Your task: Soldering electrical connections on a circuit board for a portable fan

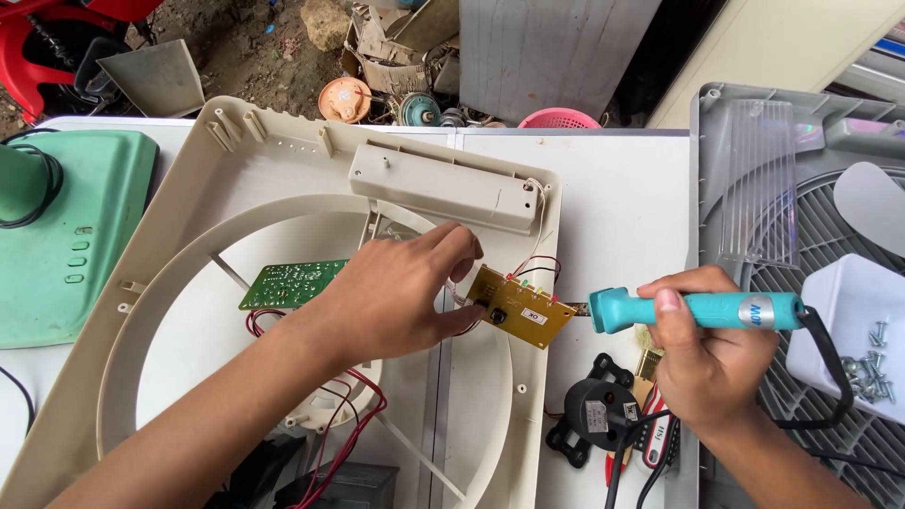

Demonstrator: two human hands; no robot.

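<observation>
My left hand point(401, 292) pinches a small tan circuit board point(523, 306) with red wires, held over the right rim of a beige fan housing point(283, 160). My right hand point(702, 353) grips a teal soldering iron point(698, 309) by its handle; the tip points left and sits at the tan board's right edge. A green circuit board point(287, 283) lies inside the housing's round opening, left of my left hand. Red and black wires point(349, 415) trail below it.
A grey fan housing point(801, 236) with a clear plastic panel stands at the right, with a white tray of screws point(863, 330) on it. A black round part point(599, 410) lies below the iron. A green plastic cover point(66, 236) rests at the left. Scrap clutters the ground behind.
</observation>
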